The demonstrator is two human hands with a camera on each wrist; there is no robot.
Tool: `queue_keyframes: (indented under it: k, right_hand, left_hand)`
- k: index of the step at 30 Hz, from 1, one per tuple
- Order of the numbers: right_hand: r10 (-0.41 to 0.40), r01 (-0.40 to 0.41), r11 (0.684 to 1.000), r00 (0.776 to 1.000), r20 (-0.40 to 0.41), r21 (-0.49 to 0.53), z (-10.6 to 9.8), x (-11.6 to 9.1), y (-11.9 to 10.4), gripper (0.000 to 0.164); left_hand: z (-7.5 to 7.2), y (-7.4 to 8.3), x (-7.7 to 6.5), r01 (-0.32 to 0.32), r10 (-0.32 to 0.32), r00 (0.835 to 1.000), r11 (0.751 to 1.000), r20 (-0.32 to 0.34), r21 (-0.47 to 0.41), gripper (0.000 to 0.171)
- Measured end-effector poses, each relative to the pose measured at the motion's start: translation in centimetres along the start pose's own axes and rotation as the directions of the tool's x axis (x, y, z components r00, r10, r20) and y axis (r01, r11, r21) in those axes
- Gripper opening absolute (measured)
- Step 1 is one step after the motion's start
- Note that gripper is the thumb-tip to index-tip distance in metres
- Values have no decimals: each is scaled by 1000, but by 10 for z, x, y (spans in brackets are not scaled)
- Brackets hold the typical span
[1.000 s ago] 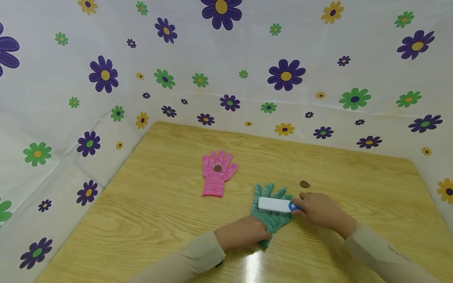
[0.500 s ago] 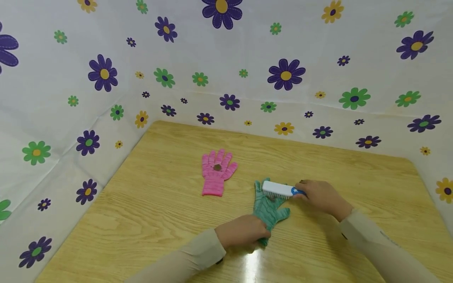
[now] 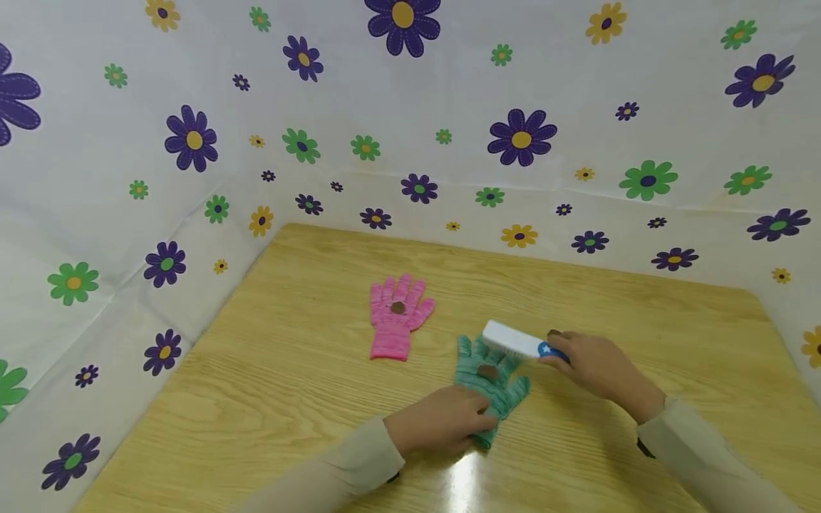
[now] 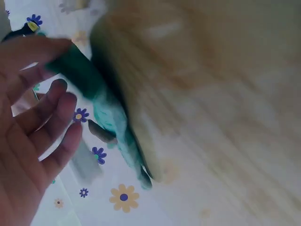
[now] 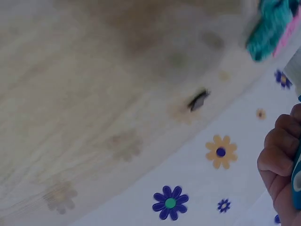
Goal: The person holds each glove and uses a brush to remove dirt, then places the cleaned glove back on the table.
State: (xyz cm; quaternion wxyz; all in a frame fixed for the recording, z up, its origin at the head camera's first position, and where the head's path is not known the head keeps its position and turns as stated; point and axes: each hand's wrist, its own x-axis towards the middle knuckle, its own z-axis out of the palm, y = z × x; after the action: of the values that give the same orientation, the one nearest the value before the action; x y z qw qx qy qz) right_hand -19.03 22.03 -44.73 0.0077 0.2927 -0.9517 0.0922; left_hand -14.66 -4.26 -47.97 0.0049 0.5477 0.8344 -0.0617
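Note:
My left hand (image 3: 442, 422) pinches the cuff of a teal knitted glove (image 3: 502, 397) between thumb and index finger, as the left wrist view shows. The other fingers (image 4: 63, 153) are loosely bent. On the glove's palm lies a dark brown patch (image 3: 487, 371). My right hand (image 3: 596, 367) grips the blue, star-marked handle of a white brush (image 3: 512, 338). Its bristles face down, over the glove's fingers. In the right wrist view the curled fingers (image 5: 277, 150) wrap the handle, and most of the brush is out of frame.
A pink knitted glove (image 3: 391, 340) with a brown patch (image 3: 398, 308) lies flat to the left on the wooden table (image 3: 269, 370). A small dark piece (image 5: 199, 100) lies on the table beyond my right hand. Flower-printed cloth (image 3: 410, 85) walls the back and left side.
The brush went from across the teal glove's palm to its fingers, then lifted slightly, uncovering the brown patch. My left hand keeps near the cuff, its fingers shifted a little.

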Motion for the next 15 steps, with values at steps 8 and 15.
queue_keyframes:
  k: [8,15]
  right_hand:
    - [-148,145,985,989,-29,-96,5,-15,-15,19]
    - [-154,154,983,988,6,-99,7,-10,-22,20]
  left_hand:
    - [-10,-11,-27,-69,73,997,990,-29,125,18]
    - [-3,-6,-18,-116,106,992,978,66,172,11]
